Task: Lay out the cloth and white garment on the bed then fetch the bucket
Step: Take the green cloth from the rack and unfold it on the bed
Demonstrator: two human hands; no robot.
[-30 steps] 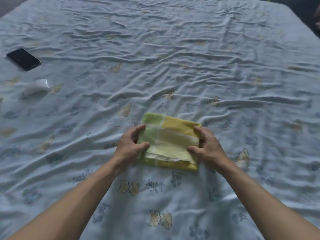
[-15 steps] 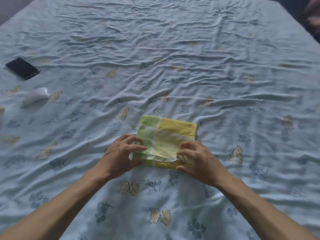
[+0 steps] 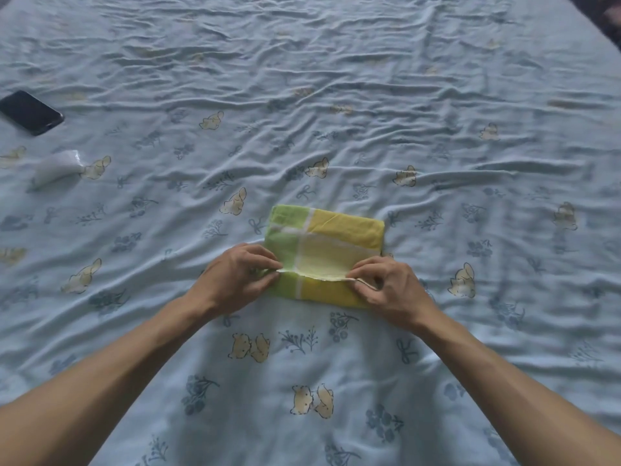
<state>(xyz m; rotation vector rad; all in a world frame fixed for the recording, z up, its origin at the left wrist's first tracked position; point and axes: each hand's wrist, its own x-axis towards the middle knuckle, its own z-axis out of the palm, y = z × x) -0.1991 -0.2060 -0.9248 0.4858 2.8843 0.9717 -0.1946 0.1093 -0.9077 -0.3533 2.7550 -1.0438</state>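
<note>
A folded green and yellow checked cloth (image 3: 324, 243) lies on the light blue printed bed sheet (image 3: 336, 112) near the middle of the view. My left hand (image 3: 235, 280) pinches the left end of the cloth's top layer edge. My right hand (image 3: 389, 287) pinches the right end of that same edge. The edge is lifted slightly off the layers below. No white garment and no bucket are in view.
A black phone (image 3: 31, 112) lies at the far left of the bed. A small white crumpled plastic bag (image 3: 55, 168) sits just below it. The wrinkled sheet stretches wide around the cloth. A dark strip past the bed edge shows at the top right.
My hands slid from the cloth's sides to its near edge and pinched the top layer, lifting it a little. The view has tilted slightly.
</note>
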